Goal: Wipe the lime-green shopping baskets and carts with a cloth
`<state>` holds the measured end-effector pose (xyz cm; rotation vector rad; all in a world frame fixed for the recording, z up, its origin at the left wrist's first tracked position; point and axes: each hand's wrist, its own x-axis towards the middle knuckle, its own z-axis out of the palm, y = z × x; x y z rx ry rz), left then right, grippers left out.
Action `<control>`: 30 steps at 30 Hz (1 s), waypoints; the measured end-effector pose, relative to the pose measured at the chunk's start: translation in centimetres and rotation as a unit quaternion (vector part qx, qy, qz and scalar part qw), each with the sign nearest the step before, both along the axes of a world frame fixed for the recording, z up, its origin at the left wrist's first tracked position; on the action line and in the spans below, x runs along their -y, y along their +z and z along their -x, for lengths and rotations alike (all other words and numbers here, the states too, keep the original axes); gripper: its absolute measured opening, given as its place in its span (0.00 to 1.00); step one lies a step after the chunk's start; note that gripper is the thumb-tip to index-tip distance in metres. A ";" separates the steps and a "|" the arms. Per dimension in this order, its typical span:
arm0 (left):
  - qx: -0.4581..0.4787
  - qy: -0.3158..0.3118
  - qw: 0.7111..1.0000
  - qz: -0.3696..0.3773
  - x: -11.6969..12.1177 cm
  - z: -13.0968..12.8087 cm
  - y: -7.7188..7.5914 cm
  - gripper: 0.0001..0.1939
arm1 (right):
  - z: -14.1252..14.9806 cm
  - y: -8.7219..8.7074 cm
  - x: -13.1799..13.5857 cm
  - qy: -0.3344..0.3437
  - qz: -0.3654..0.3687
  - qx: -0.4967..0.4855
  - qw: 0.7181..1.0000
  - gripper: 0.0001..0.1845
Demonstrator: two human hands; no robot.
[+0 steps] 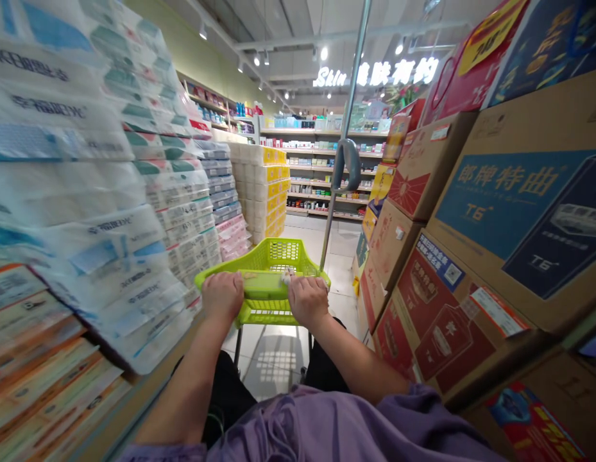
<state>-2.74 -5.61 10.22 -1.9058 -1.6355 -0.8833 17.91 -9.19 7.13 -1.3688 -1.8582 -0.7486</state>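
A lime-green shopping cart (273, 256) stands in a narrow aisle straight ahead of me. My left hand (222, 295) is closed over the left part of its near rim. My right hand (307, 299) is closed over the right part of the same rim, with something small and white showing by its fingers. The basket looks empty as far as I can see into it. Purple sleeves and dark trousers fill the bottom of the view.
Stacked packs of tissue paper (134, 192) wall the left side. Cardboard liquor cartons (471, 224) are piled on the right. A metal pole (343, 141) with a grey hook rises just beyond the cart. Product shelves (321, 173) close the far end over a white tiled floor.
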 end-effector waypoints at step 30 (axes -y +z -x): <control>-0.029 -0.157 0.986 0.048 3.2 -2.6 -0.7 0.20 | 1.1 3.3 -1.5 0.192 0.123 -0.309 0.923 0.23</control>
